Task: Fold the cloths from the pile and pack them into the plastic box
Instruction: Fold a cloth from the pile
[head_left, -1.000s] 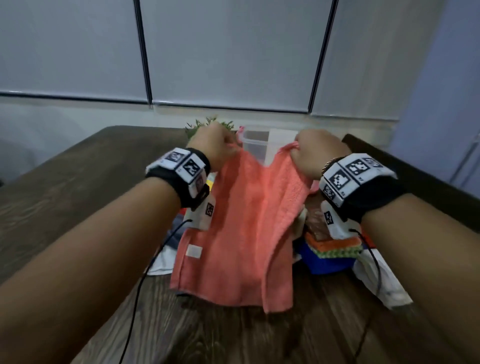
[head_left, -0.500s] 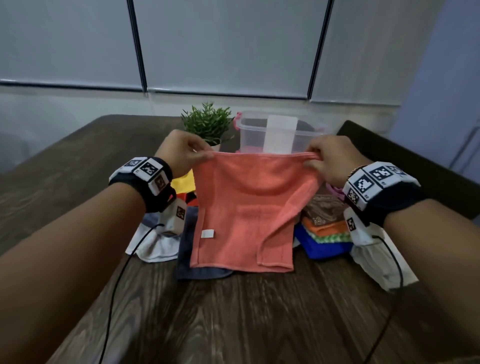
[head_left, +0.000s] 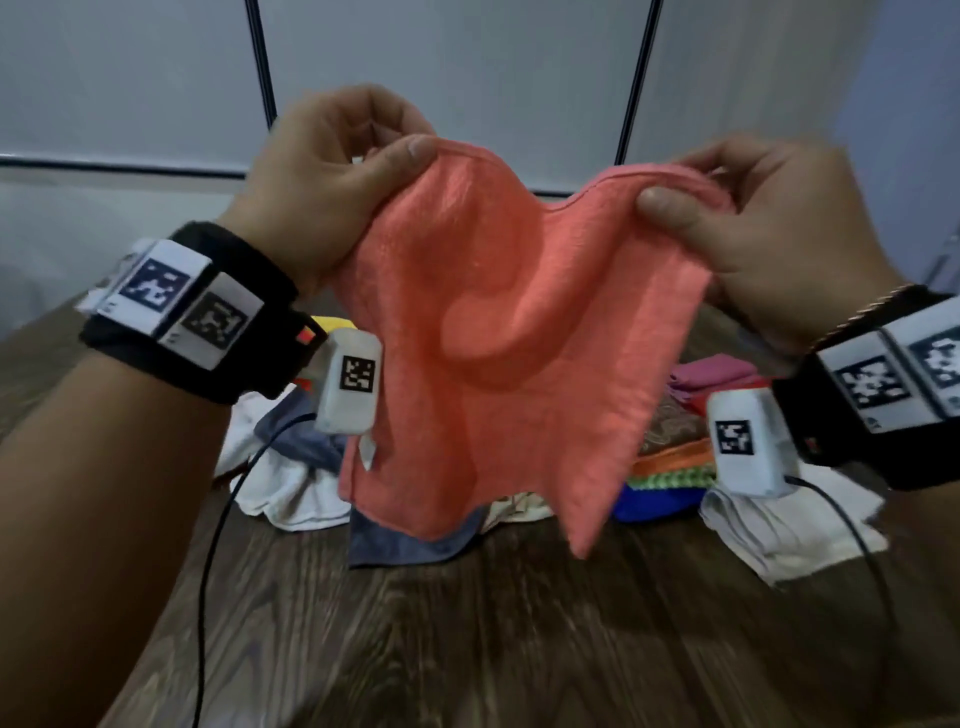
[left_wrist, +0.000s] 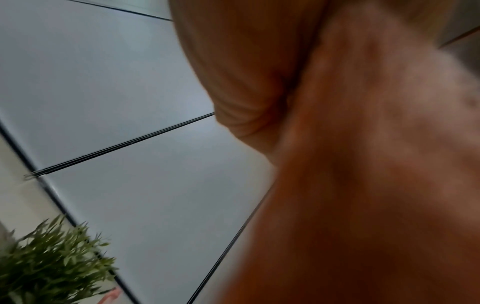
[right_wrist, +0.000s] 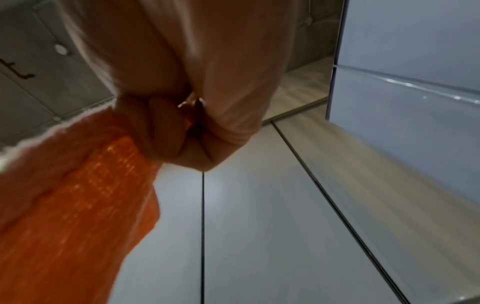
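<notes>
A coral-orange cloth (head_left: 498, 353) hangs in the air above the table, its top edge sagging between my two hands. My left hand (head_left: 358, 171) pinches the top left corner between thumb and curled fingers. My right hand (head_left: 727, 208) pinches the top right corner the same way. The cloth fills the right of the left wrist view (left_wrist: 363, 164) and the lower left of the right wrist view (right_wrist: 72, 195), where my curled fingers (right_wrist: 182, 127) clamp it. Behind and below lies the pile of cloths (head_left: 670, 457). The plastic box is hidden behind the raised cloth.
The dark wooden table (head_left: 467, 649) stretches toward me below the cloth. White cloths (head_left: 291, 493) lie at the left of the pile, another white cloth (head_left: 784, 530) at the right, a grey-blue one (head_left: 405, 540) in front. A green plant (left_wrist: 52, 257) stands beyond the left hand.
Both hands have risen with the coral cloth, lifting it off the pile and closer to the camera. Its top edge, stretched straight before, now sags between the hands.
</notes>
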